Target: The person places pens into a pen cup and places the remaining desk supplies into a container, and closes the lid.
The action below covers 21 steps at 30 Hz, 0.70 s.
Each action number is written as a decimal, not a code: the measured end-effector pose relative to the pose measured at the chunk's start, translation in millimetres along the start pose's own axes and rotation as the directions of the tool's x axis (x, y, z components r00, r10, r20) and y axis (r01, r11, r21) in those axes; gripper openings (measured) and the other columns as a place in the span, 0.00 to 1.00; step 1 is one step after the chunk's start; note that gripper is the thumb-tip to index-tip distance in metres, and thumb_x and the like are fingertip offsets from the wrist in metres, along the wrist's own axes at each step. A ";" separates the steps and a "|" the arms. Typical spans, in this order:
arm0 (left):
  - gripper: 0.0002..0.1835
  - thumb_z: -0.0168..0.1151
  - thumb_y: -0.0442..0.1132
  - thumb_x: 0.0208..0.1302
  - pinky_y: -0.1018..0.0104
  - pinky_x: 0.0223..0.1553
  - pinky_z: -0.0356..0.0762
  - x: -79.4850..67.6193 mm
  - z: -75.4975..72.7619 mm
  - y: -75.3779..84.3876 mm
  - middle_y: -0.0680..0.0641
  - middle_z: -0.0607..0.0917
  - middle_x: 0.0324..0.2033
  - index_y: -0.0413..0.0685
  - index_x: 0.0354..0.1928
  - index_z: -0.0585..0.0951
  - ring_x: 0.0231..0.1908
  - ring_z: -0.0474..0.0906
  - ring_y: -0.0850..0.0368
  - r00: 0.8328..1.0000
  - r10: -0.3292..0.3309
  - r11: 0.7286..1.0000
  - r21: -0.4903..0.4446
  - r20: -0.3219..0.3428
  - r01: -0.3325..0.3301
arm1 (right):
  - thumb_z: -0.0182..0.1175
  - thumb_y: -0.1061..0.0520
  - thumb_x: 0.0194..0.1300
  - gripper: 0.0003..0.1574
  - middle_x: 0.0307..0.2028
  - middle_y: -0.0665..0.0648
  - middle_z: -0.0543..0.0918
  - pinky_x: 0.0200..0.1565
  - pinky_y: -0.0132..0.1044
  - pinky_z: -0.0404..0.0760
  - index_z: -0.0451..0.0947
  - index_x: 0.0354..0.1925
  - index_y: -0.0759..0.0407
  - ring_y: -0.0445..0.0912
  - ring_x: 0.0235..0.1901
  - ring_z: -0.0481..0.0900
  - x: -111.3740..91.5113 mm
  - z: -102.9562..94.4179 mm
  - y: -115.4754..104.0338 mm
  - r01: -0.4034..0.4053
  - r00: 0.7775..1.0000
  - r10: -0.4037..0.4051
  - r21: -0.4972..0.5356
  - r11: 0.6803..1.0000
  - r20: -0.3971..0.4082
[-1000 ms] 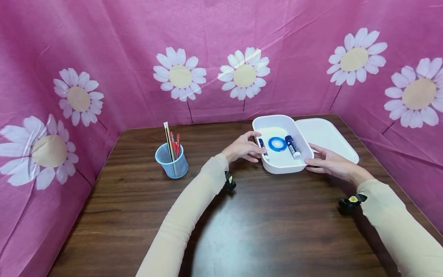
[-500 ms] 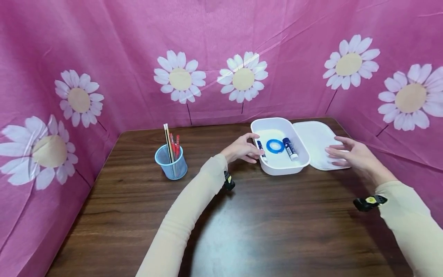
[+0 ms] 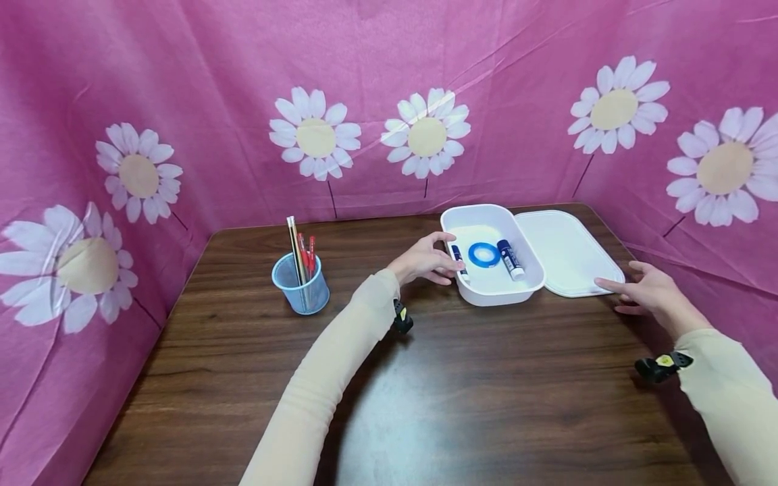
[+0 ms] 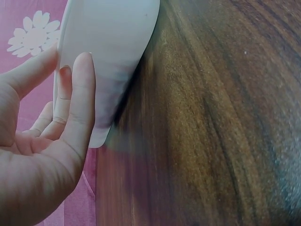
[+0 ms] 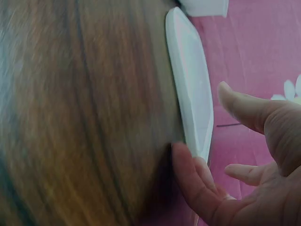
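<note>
A white plastic box [image 3: 497,298] stands at the back right of the table, its lid off. Inside lie a roll of blue tape [image 3: 484,255], a dark blue and white glue stick [image 3: 510,260] and a smaller dark blue and white item [image 3: 457,254], partly covered by fingers. My left hand [image 3: 423,260] holds the box's left rim, with thumb at the rim and fingers along the outer wall [image 4: 113,37]. The white lid [image 3: 565,253] lies flat against the box's right side. At its front right corner is my right hand [image 3: 656,293], fingers spread, fingertips right at the edge.
A light blue mesh pen cup [image 3: 302,297] with pencils and red pens [image 3: 307,252] stands on the left of the brown wooden table [image 3: 389,378]. A pink curtain [image 3: 371,61] with white flowers hangs behind and along both sides.
My right hand has left the box's right side and moved right across the lid to its front right corner. The left hand stays at the box's left rim.
</note>
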<state>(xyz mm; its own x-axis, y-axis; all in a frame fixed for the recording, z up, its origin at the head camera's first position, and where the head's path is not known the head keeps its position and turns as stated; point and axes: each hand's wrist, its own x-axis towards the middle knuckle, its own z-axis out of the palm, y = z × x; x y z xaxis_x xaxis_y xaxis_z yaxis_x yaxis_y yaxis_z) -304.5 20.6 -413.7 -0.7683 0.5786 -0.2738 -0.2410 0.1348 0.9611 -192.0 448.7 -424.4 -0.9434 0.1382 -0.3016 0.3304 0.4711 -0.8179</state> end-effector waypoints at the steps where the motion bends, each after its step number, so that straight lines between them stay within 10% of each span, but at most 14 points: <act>1: 0.44 0.75 0.33 0.60 0.52 0.40 0.87 0.1 -0.1 -0.1 0.40 0.84 0.39 0.49 0.75 0.61 0.35 0.83 0.48 1.000 0.000 1.000 0.000 0.000 0.000 | 0.63 0.44 0.71 0.71 0.71 0.88 0.38 0.41 0.43 0.88 0.20 0.73 0.75 0.34 0.34 0.77 -0.3 -1.2 0.8 -0.022 1.000 0.022 -0.001 1.000 0.020; 6: 0.44 0.74 0.33 0.61 0.52 0.40 0.87 1.3 -0.2 -1.2 0.40 0.85 0.39 0.49 0.75 0.61 0.35 0.84 0.48 1.000 0.000 1.000 0.000 0.003 0.000 | 0.61 0.44 0.72 0.71 0.70 0.88 0.38 0.42 0.42 0.87 0.15 0.70 0.76 0.28 0.32 0.77 0.5 -3.0 3.0 -0.049 0.996 0.051 -0.021 0.999 0.080; 11: 0.43 0.73 0.32 0.62 0.52 0.40 0.87 2.0 0.8 -2.1 0.41 0.85 0.38 0.50 0.75 0.61 0.35 0.84 0.48 1.000 -0.004 1.000 0.001 0.009 0.004 | 0.65 0.48 0.70 0.59 0.42 0.70 0.77 0.38 0.43 0.88 0.40 0.72 0.82 0.35 0.29 0.77 2.5 3.7 4.5 -0.018 0.999 0.021 -0.076 0.997 0.039; 14: 0.43 0.73 0.33 0.62 0.53 0.40 0.87 2.3 1.5 -3.2 0.41 0.85 0.37 0.50 0.75 0.61 0.35 0.83 0.48 1.000 -0.008 1.000 0.002 0.012 0.008 | 0.67 0.49 0.69 0.52 0.32 0.51 0.74 0.36 0.43 0.88 0.49 0.67 0.82 0.39 0.29 0.77 2.9 5.5 5.4 -0.020 0.999 0.022 -0.095 0.995 0.024; 21: 0.43 0.74 0.33 0.61 0.52 0.40 0.87 2.4 -0.3 -2.8 0.41 0.84 0.36 0.49 0.74 0.62 0.34 0.83 0.48 1.000 -0.002 1.000 0.010 -0.003 0.002 | 0.64 0.52 0.70 0.53 0.35 0.45 0.74 0.40 0.40 0.88 0.45 0.69 0.85 0.38 0.32 0.75 4.4 1.8 3.8 -0.029 0.998 0.035 -0.097 0.995 0.059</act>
<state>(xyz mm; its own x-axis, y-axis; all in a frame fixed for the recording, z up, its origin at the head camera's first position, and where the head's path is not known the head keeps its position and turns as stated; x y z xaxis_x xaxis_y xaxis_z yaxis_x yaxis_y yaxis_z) -305.9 21.4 -417.0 -0.7698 0.5759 -0.2755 -0.2363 0.1439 0.9610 -194.9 449.5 -429.7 -0.9279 0.1026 -0.3584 0.3532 0.5494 -0.7572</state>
